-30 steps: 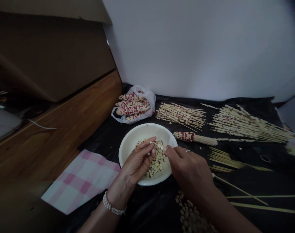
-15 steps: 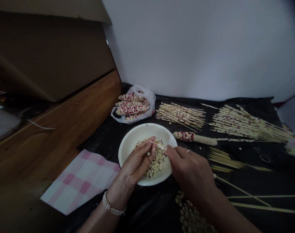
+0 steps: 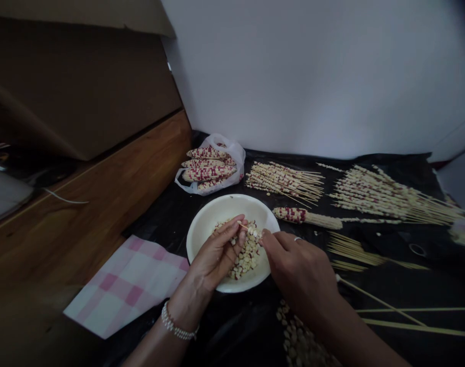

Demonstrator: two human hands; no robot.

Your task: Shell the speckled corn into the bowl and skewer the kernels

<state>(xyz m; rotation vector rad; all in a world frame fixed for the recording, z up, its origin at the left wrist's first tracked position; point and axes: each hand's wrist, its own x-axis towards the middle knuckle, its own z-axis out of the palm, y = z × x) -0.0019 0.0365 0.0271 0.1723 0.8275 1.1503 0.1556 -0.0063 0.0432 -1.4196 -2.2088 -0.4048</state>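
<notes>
Over a white bowl (image 3: 202, 219) of loose corn kernels (image 3: 244, 262), both my hands meet at a thin wooden skewer (image 3: 244, 226). My right hand (image 3: 303, 265), wearing a ring, grips this skewer, with several pale kernels threaded on it just past the fingertips. The skewer's bare tip points left, into the fingers of my left hand (image 3: 217, 255). Thumb and fingers there pinch around the tip, apparently on a small pale kernel, mostly hidden. A beaded bracelet circles my left wrist.
Corn cobs (image 3: 209, 173) fill a plastic bag behind the bowl. Kernel-loaded skewers lie in a pile (image 3: 282, 181) and a larger pile (image 3: 385, 196). A partly stripped cob (image 3: 307, 217), bare skewers (image 3: 358, 250), a checked cloth (image 3: 129, 285) and a kernel heap (image 3: 303, 339) surround the bowl.
My left fingers have shifted very slightly at the skewer's tip, where a small pale spot now shows. Both hands otherwise stay in place over the bowl.
</notes>
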